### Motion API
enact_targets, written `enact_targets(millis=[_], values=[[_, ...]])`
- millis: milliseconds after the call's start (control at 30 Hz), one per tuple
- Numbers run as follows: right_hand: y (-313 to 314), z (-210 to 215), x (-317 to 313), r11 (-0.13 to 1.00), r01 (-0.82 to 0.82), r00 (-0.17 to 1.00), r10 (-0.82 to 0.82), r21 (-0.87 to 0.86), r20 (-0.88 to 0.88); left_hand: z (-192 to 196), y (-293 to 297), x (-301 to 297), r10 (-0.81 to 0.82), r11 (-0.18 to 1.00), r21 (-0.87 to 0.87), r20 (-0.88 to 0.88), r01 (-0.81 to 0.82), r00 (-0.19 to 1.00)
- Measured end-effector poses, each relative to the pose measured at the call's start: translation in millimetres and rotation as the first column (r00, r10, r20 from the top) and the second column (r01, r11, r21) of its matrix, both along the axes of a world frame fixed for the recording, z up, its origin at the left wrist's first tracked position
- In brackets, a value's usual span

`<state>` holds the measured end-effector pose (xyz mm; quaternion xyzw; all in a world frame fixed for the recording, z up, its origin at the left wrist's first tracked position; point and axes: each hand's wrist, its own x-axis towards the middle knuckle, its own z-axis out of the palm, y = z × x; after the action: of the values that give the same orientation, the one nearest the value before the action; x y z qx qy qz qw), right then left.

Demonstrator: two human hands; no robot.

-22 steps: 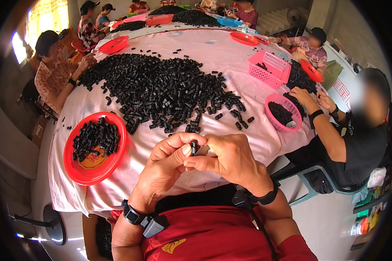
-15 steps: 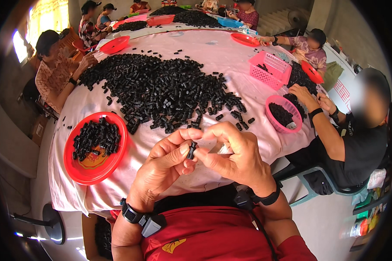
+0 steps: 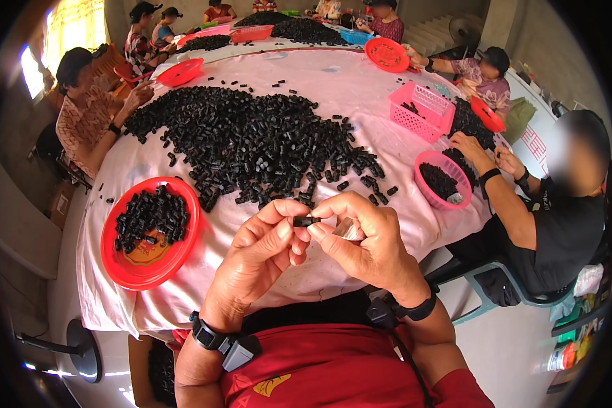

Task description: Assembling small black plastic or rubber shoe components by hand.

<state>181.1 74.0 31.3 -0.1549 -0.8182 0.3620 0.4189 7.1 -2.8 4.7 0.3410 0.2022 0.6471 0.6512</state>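
A small black cylindrical plastic part [image 3: 305, 222] lies crosswise between my hands, just off the table's near edge. My left hand [image 3: 255, 250] pinches its left end between thumb and index finger. At its right end are the thumb and index fingertips of my right hand [image 3: 374, 248], closed on it. A crumpled whitish piece [image 3: 350, 228], perhaps cloth or film, sits tucked in my right palm. Beyond my fingers spreads a big heap of similar black parts [image 3: 251, 143]. To the left, a red round plate [image 3: 143, 277] holds a pile of them.
A pink cloth [image 3: 360, 272] covers the table. On the right stand a pink round basket [image 3: 468, 182] and a pink rectangular basket [image 3: 415, 122]. A co-worker in black [image 3: 557, 238] sits close at right; another person [image 3: 88, 122] sits at left. Several others work farther back.
The black part has turned from upright to crosswise, and my right fingertips now meet its end. At the far right, a person's red plate has been tilted up.
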Motion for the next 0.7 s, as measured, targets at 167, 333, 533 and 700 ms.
enact_targets(millis=[167,333,533,700], values=[[-4,-1,-3,0.984,0.042,0.999,-0.044,0.173,0.009,-2,2,-2,0.043,0.999,0.017,-0.077,-0.042,0.996],[-1,-10,-5,0.971,0.060,0.998,-0.053,0.231,-0.035,-2,2,0,0.071,0.997,0.039,-0.110,-0.067,0.991],[0,-2,-3,0.954,0.144,0.981,-0.172,0.265,0.086,5,-2,-2,0.009,0.999,0.033,-0.135,-0.005,0.991],[1,-1,-3,0.930,0.151,0.970,-0.205,0.335,0.131,3,-2,0,-0.014,1.000,0.005,-0.132,0.014,0.991]])
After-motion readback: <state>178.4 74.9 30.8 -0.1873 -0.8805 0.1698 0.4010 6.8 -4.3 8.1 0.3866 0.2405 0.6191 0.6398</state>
